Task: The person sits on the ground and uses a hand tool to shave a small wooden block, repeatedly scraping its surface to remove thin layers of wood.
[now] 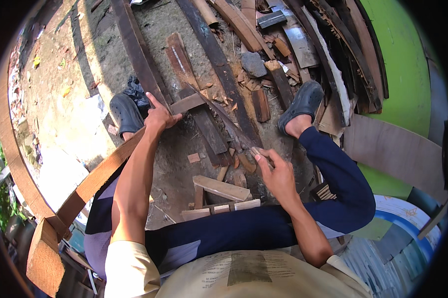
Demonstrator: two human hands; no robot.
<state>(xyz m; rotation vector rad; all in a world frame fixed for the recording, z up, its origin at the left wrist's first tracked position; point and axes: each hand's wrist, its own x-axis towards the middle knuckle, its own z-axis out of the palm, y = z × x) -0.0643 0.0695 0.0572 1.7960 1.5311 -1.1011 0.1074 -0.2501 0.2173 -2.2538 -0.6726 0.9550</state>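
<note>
My right hand (277, 175) is closed round the handle of a handsaw (229, 118). The saw's blade points up and to the left, its tip close to the end of a wooden batten (188, 103). My left hand (159, 116) grips that batten and presses on it, index finger and thumb stretched out; its other fingers are partly hidden. The batten slants from the lower left, past my left leg, and lies across a dark beam (140, 49). Short dark boards (209, 130) lie beneath its end. Whether the teeth touch the wood, I cannot tell.
My shoes (121, 115) stand apart on the dirt ground. Wood offcuts (220, 187) lie near my legs. A grey stone (254, 64) and stacked planks (355, 49) are at the far right, by a green panel (400, 74). A curved timber (20, 164) rises at left.
</note>
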